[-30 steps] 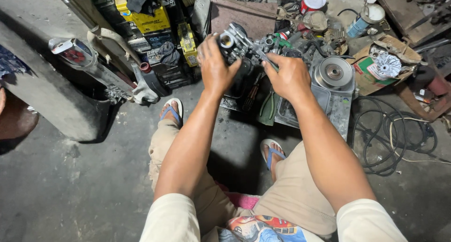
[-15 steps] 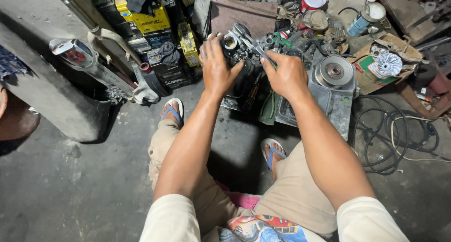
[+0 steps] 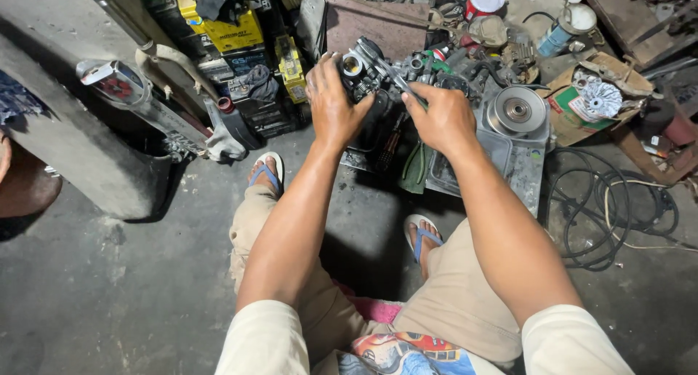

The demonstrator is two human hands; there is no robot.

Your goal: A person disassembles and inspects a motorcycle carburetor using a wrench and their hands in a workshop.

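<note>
Fingers point(image 3: 329, 75) of the left hand point(image 3: 333, 106) curled snugly over the near-left side of the grey cast-metal carburettor-like engine part point(image 3: 367, 73), gripping it firmly. Fingers point(image 3: 416, 98) of the right hand point(image 3: 440, 120) pinched closed around the lower end of a slim silver metal hand tool point(image 3: 392, 75), tip hidden among the part's fittings. Engine part raised slightly above the grey concrete floor point(image 3: 109, 288), in front of the knees, at the near edge of a heap of scrap parts. Long axis roughly left to right, tilted away; round open bore point(image 3: 352, 65) facing up toward the camera.

Likely trouble: tool slipping off a small fitting under sideways pressure and jabbing the left hand, or the part twisting loose and dropping onto the sandalled feet.

Right of the engine part: round silver ribbed metal pulley disc point(image 3: 517, 111) on a grimy square plate. Beyond that, coiled black cable point(image 3: 603, 215). Below the part, green-handled pliers point(image 3: 416, 164). Left of it, yellow and black box-shaped batteries point(image 3: 225, 33) and a chromed exhaust pipe point(image 3: 120, 84).
</note>
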